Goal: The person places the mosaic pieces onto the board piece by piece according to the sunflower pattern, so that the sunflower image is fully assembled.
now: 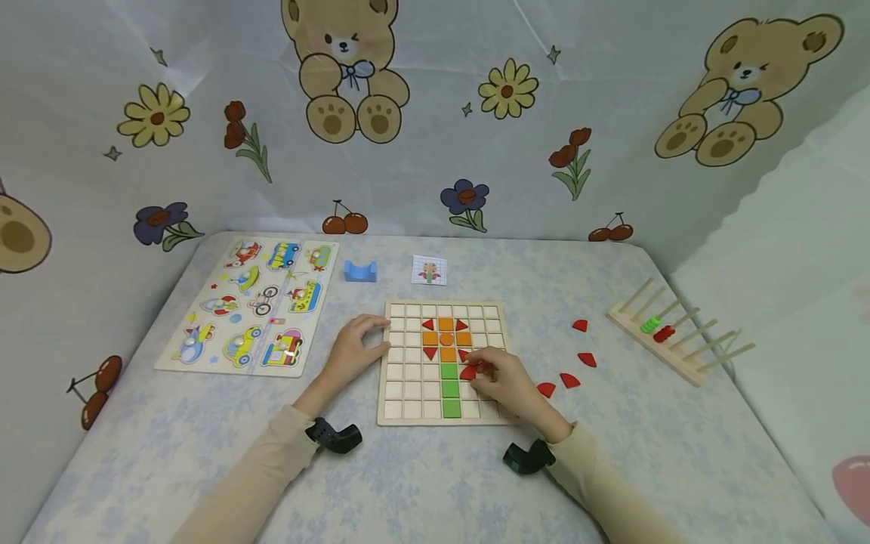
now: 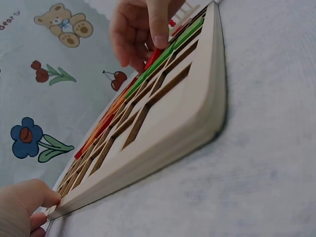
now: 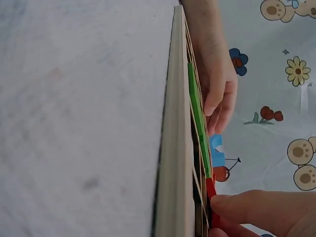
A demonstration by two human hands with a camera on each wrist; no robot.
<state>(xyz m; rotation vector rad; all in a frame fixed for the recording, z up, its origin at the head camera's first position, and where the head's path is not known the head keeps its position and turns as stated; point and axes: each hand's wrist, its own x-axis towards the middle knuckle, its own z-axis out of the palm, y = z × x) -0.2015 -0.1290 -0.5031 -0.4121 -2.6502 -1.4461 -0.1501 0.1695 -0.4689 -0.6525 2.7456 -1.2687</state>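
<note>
One red piece (image 1: 468,372) sits pinched in right hand (image 1: 506,384) grip

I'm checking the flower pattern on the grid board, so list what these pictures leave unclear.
- Red piece: head view, mostly covered by the right hand; its cell and shape stay uncertain.
- Pattern card: head view, too small to read.
- Grid board: both wrist views see it edge-on, cells unreadable.
- Left hand: left wrist view, cut off by the frame corner.

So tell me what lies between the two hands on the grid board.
In the head view, between the left hand and the right hand lie empty cells of the grid board and the green column.
</note>
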